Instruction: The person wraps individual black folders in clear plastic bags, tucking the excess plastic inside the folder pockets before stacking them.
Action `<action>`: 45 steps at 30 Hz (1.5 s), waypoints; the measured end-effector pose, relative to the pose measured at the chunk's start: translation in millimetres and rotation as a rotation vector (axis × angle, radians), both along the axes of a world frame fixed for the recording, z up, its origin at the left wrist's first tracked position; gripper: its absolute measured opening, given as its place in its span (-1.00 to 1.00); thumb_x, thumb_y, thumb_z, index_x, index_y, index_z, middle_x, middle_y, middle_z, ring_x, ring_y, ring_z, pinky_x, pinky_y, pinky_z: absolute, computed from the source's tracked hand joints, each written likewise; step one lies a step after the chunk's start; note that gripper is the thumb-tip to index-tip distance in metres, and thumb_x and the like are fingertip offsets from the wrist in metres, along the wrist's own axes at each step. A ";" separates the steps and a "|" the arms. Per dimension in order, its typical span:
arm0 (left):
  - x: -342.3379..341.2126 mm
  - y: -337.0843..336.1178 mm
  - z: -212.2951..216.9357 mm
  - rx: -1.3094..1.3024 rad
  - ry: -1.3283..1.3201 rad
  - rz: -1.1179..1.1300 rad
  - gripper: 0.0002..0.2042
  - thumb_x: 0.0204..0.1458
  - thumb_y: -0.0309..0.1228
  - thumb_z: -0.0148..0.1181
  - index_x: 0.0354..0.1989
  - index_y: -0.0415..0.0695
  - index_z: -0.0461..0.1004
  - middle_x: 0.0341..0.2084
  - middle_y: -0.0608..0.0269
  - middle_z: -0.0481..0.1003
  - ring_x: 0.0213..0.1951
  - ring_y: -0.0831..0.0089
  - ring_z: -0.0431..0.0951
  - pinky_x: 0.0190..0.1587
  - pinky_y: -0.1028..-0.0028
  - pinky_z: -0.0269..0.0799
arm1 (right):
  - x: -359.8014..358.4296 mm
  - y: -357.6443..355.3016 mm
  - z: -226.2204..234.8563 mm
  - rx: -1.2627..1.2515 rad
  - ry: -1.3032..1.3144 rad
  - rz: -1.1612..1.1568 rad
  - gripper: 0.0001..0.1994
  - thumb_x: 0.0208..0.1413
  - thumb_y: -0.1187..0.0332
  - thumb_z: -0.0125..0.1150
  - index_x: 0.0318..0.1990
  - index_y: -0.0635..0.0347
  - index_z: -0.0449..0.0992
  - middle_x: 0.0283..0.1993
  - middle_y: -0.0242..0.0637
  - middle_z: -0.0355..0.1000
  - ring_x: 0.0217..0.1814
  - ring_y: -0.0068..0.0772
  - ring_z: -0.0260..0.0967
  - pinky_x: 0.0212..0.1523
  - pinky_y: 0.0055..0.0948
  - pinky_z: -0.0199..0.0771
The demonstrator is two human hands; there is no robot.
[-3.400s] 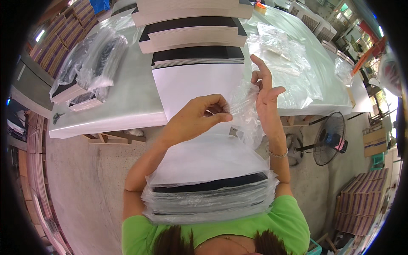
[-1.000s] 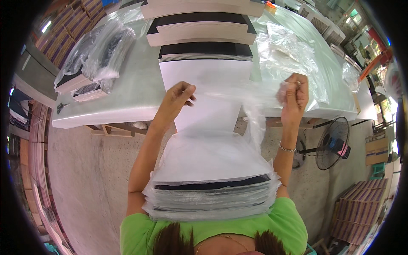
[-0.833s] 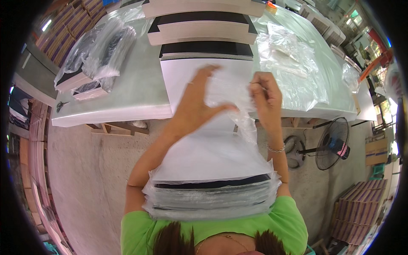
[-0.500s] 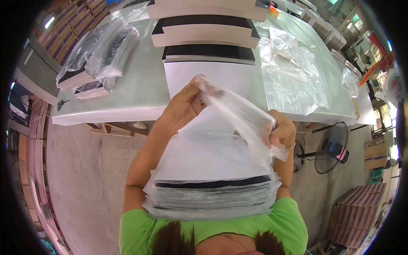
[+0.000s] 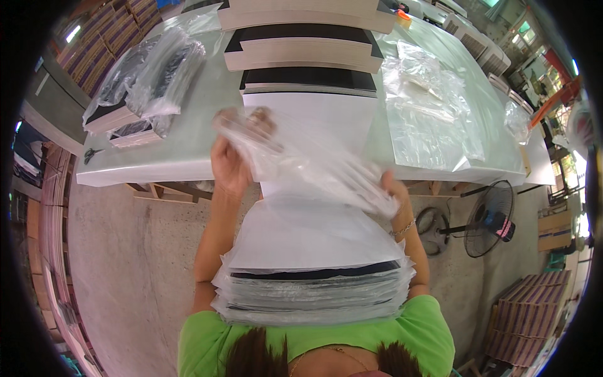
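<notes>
Clear plastic film, a single empty bag (image 5: 308,164), is stretched slantwise between the 2 hands above the lap and in front of the surface (image 5: 207,157). From left to right: the left hand (image 5: 231,164) is raised, fingers clenched on the upper left end of the bag, which bunches there; the bag runs down to the right, translucent and wrinkled; the right hand (image 5: 394,193) sits lower, mostly hidden behind the film, and appears to pinch the lower right end, though its fingers cannot be made out clearly.

Below the bag, a stack of bagged flat sheets (image 5: 314,289) rests against the body, topped by a white sheet.

Handling, as a judgement: the film is limp and clings, so it is best kept taut between both grips, with the mouth edge found by feel and the layers slid apart, not pulled.

Edges and room: the near edge of the surface lies just beyond the hands. Left on it lie bagged bundles (image 5: 147,78) and scissors (image 5: 93,152); at centre, a white sheet (image 5: 314,113) and stacks of dark-topped boards (image 5: 304,47); right, loose plastic bags (image 5: 433,103). Open air remains between the lap stack and the surface edge. A standing fan (image 5: 490,218) stands on the floor at the right, well apart.
</notes>
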State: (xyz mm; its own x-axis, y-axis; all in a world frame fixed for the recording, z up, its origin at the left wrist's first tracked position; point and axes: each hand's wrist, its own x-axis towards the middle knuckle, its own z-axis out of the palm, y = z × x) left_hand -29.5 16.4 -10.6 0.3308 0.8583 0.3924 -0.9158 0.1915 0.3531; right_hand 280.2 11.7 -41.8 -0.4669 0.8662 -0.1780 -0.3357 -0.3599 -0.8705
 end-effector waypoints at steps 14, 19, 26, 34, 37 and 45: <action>-45.7 -17.0 -13.9 -0.066 0.532 0.161 -0.38 -0.24 -0.40 0.26 0.07 -0.15 0.16 -0.32 0.26 0.35 -0.35 0.46 0.42 -0.41 0.58 0.39 | 25.5 38.2 52.5 0.262 0.411 0.029 -0.66 0.00 0.21 0.18 -0.11 0.17 0.34 -0.17 -0.27 0.27 -0.03 -0.28 0.25 0.06 -0.29 0.21; -53.7 29.4 -10.4 -0.078 0.858 0.724 -0.67 -0.26 -0.71 0.10 -0.24 -0.15 0.39 -0.37 0.36 0.33 -0.41 0.61 0.37 -0.40 0.64 0.29 | 13.1 69.6 41.4 0.428 -0.222 -0.255 -0.73 -0.08 0.61 0.12 -0.16 0.27 0.35 -0.28 -0.30 0.25 -0.33 -0.46 0.25 -0.19 -0.58 0.27; -13.6 34.3 24.2 0.221 1.577 1.493 -0.46 -0.44 -0.86 -0.13 -0.20 -0.13 0.47 -0.37 0.24 0.29 -0.29 0.38 0.33 -0.29 0.53 0.28 | -39.8 80.1 59.4 1.013 -0.713 -0.878 -0.52 -0.31 0.77 -0.15 -0.16 0.19 0.44 -0.30 -0.29 0.21 -0.38 -0.48 0.14 -0.35 -0.58 0.18; -16.7 0.5 42.7 0.344 1.517 1.412 -0.38 -0.46 -0.89 -0.18 -0.12 -0.16 0.45 -0.32 0.17 0.38 -0.21 0.30 0.42 -0.05 0.46 0.30 | -22.1 72.0 64.0 0.932 -0.534 -0.654 -0.58 -0.21 0.77 -0.16 -0.19 0.26 0.51 -0.22 -0.29 0.35 -0.20 -0.45 0.31 -0.15 -0.59 0.26; -31.9 -2.0 39.5 0.291 1.320 1.193 -0.49 -0.36 -0.83 -0.15 -0.13 -0.26 0.44 -0.21 0.17 0.42 -0.20 0.35 0.46 -0.06 0.47 0.34 | -11.5 66.5 61.8 0.637 -0.165 -0.539 -0.70 -0.11 0.69 -0.05 -0.17 0.32 0.45 -0.26 -0.31 0.38 -0.23 -0.46 0.35 -0.13 -0.56 0.32; -36.3 -30.7 3.2 -0.449 0.425 0.322 -0.60 -0.02 -0.50 -0.20 0.03 -0.35 0.27 -0.07 0.12 0.37 -0.04 0.34 0.36 0.05 0.39 0.22 | -1.5 42.8 32.0 -0.053 0.611 0.003 -0.72 0.00 0.42 -0.04 -0.09 0.24 0.31 -0.23 -0.26 0.39 -0.19 -0.31 0.36 -0.14 -0.43 0.37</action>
